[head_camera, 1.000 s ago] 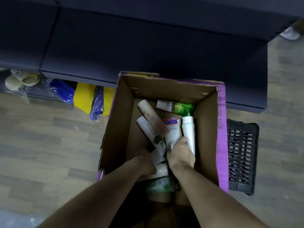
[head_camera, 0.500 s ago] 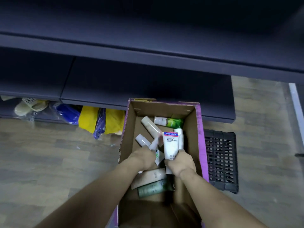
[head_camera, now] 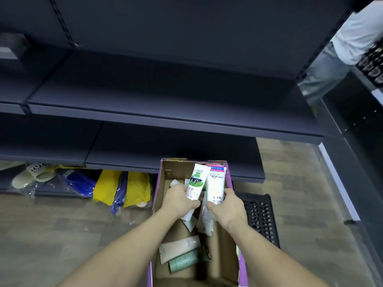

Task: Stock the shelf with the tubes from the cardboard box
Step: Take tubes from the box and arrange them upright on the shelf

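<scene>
Both hands are gripping tubes above the box [head_camera: 221,243]: the left hand [head_camera: 179,198] is curling around a green-labelled tube [head_camera: 196,181], the right hand [head_camera: 226,206] around a white Facial tube [head_camera: 215,183]. Since earlier, both are lifting higher, toward the shelf [head_camera: 165,100] beyond them.

I see matt brown cardboard box [head_camera: 176,177] w/ purple printed outside. Tubes look smooth plastic: green-label tube [head_camera: 196,181] and white "Facial" tube [head_camera: 215,183] slightly glossy, dark green tube [head_camera: 186,261] duller. Shelf [head_camera: 165,96] matt dark painted metal. Floor [head_camera: 51,224] wood-look, low sheen. Black crate [head_camera: 261,218] plastic lattice.
</scene>
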Tool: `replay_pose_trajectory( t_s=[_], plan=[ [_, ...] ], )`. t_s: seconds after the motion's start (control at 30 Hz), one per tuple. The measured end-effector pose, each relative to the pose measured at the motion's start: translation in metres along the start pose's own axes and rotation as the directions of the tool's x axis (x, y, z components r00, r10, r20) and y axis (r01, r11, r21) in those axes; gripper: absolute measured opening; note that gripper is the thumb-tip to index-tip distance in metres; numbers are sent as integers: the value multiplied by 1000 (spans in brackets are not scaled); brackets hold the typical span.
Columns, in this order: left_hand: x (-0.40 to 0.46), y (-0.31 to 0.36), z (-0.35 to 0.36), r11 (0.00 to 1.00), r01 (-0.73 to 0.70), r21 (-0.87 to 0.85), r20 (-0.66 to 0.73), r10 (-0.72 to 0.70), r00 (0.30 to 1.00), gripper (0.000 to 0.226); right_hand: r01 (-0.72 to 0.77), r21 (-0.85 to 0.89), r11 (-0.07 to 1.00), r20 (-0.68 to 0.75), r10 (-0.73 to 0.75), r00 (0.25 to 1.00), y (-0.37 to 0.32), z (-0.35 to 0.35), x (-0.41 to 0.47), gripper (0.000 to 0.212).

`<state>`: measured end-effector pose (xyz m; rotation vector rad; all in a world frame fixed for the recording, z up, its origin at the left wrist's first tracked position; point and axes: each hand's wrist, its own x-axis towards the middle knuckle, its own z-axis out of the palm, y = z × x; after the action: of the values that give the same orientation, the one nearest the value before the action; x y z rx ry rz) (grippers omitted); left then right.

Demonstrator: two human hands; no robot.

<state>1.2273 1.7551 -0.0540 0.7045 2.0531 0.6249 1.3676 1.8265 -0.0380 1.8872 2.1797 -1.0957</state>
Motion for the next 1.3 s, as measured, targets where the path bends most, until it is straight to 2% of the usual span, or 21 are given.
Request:
replay_pose_trajectory(
  t_s=[0.07,0.13,0.3,0.53,0.8,1.0,1.1,1.3],
  plan=[
    [-13,7,-5,999,-16,-31,-85,13,996,42,48,30,998,-29,-48,998,-5,-9,-10,51],
    [-25,15,-11,999,-23,-47,-163,15,987,49,97,51,994,-55,-94,994,-10,-20,-21,53],
    [-64,42,-29,995,-95,11,-311,94,946,53,182,126,975,-131,-165,978,-21,-49,-51,56],
    [-123,80,-57,986,-167,29,-448,162,879,54,322,125,938,-239,-286,928,-40,-97,-95,59],
    [-186,134,-114,950,-308,50,-636,269,724,50,505,116,855,-386,-430,816,-99,-159,-139,65],
    [-222,176,-183,910,-415,-13,-748,267,608,44,608,127,784,-479,-488,729,-163,-204,-170,54],
    [-236,191,-218,889,-457,-25,-787,264,557,44,633,140,761,-512,-492,704,-194,-214,-184,47],
    [-246,193,-288,859,-510,-33,-837,255,485,50,676,113,728,-549,-522,653,-267,-209,-196,51]
  ],
)
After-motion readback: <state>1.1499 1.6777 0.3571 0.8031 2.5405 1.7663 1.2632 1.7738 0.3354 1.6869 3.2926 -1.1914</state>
